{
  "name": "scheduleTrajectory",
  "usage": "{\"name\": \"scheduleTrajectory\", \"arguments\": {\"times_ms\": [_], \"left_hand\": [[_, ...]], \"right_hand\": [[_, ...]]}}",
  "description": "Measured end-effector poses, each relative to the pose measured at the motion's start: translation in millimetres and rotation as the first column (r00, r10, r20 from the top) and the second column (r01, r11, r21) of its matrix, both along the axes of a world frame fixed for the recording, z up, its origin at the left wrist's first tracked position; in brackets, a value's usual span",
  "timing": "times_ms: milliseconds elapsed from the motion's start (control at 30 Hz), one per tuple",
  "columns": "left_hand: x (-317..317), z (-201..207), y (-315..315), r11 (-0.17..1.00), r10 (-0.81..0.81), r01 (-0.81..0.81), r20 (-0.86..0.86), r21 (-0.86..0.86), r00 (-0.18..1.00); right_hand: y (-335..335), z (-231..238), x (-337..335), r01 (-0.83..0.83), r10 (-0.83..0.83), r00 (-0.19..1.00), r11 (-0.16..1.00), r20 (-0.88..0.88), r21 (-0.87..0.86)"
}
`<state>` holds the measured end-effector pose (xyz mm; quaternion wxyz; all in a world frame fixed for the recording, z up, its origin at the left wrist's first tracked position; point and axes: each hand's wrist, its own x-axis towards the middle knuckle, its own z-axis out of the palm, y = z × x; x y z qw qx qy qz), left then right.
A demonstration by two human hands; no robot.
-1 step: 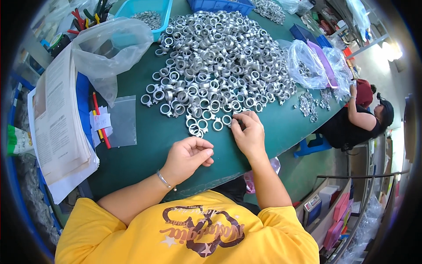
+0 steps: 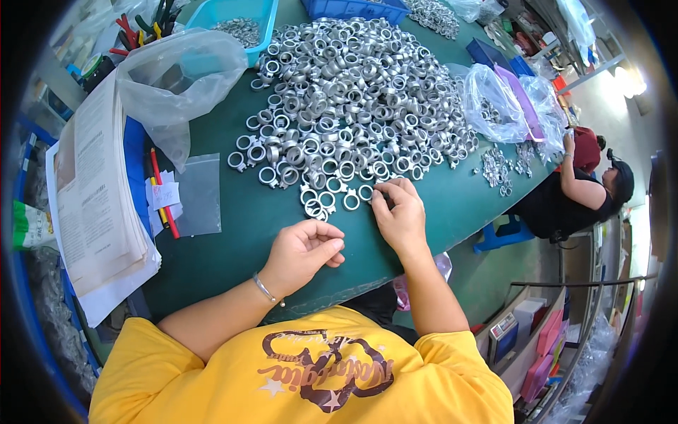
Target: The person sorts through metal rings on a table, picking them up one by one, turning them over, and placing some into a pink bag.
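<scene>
A big heap of silver metal rings (image 2: pixel 364 85) with small side lugs covers the middle of the green table. My right hand (image 2: pixel 401 218) is at the heap's near edge, its thumb and fingers closed at the side of one metal ring (image 2: pixel 365 192); the fingertips are partly hidden. Left of it and nearer to me, my left hand (image 2: pixel 300 258) hovers by the table with curled fingers and the thumb close to the index finger. Whether anything small sits in it cannot be seen. Several loose rings (image 2: pixel 314 207) lie just beyond that hand.
Left stand a clear plastic bag (image 2: pixel 176 78), a stack of papers (image 2: pixel 99 191), pens (image 2: pixel 164 194) and a flat zip bag (image 2: pixel 201 198). Behind is a turquoise tray (image 2: pixel 265 28) of small parts. Right are a bag (image 2: pixel 487 106), small metal parts (image 2: pixel 496 166) and a seated person (image 2: pixel 565 194).
</scene>
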<state>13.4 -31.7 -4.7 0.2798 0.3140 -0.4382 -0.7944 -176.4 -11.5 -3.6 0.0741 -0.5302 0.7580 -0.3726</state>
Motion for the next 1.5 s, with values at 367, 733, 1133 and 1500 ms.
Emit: {"name": "scheduleTrajectory", "arguments": {"times_ms": [367, 733, 1133, 1500], "left_hand": [[0, -3, 0, 0.995, 0.093, -0.095, -0.054, -0.027, 0.994], [4, -3, 1, 0.835, 0.165, -0.103, 0.067, -0.541, 0.984], [2, -1, 1, 0.809, 0.205, -0.151, 0.032, -0.568, 0.978], [7, -5, 0, 0.828, 0.146, -0.086, 0.065, -0.554, 0.987]], "right_hand": [[14, 3, 27, -0.227, 0.285, 0.94, 0.934, 0.19, -0.276], [26, -13, 35, -0.239, 0.439, 0.6, 0.896, 0.668, -0.374], [27, -15, 36, -0.407, 0.627, 0.52, 0.779, 0.58, -0.477], [26, -16, 38, -0.419, 0.632, 0.552, 0.775, 0.545, -0.474]]}}
